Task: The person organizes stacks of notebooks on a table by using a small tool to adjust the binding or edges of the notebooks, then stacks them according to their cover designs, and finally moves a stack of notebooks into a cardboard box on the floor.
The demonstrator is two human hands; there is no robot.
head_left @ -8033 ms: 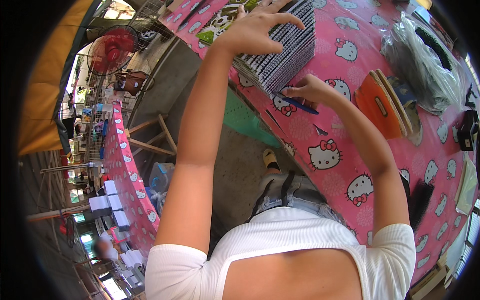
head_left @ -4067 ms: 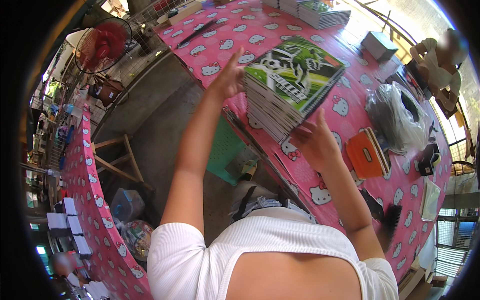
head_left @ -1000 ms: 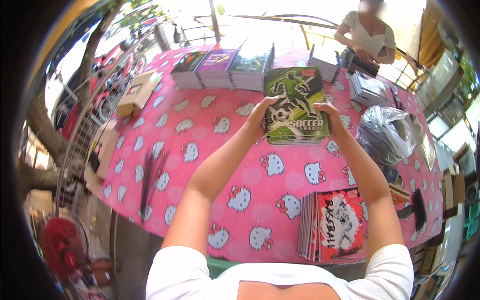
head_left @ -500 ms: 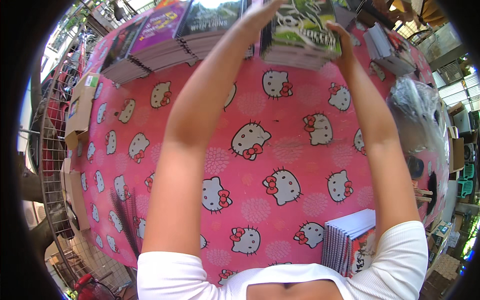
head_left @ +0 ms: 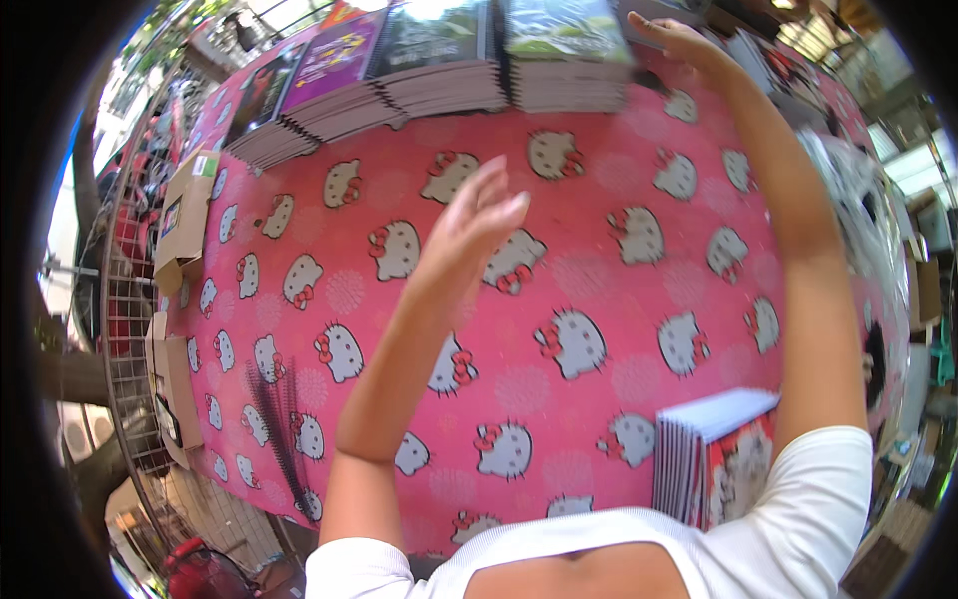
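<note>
My left hand [head_left: 479, 215] hovers over the pink cartoon-cat tablecloth [head_left: 589, 290], fingers apart and holding nothing. At the far side, my right hand [head_left: 684, 45] reaches out with its fingers stretched, just right of a stack of green-covered spiral-bound books [head_left: 569, 45]; it seems to hold nothing. Left of that stack stand, side by side, a stack with dark covers [head_left: 434, 45], one with purple covers [head_left: 334, 60] and another dark one [head_left: 264, 95]. Near my right upper arm sits a stack of spiral-bound books with a red picture cover [head_left: 738, 469], partly hidden by my sleeve.
Black spiral binding coils [head_left: 274, 424] lie at the left edge of the table. Two cardboard boxes [head_left: 187, 220] stand along that edge, beside a metal grille [head_left: 130, 299]. Clear plastic wrap [head_left: 863, 205] and more books [head_left: 783, 75] occupy the right side.
Both hands have let go of the green-covered stack, which now stands beside the dark one. My left hand has drawn back toward me; my right hand stays at the far side.
</note>
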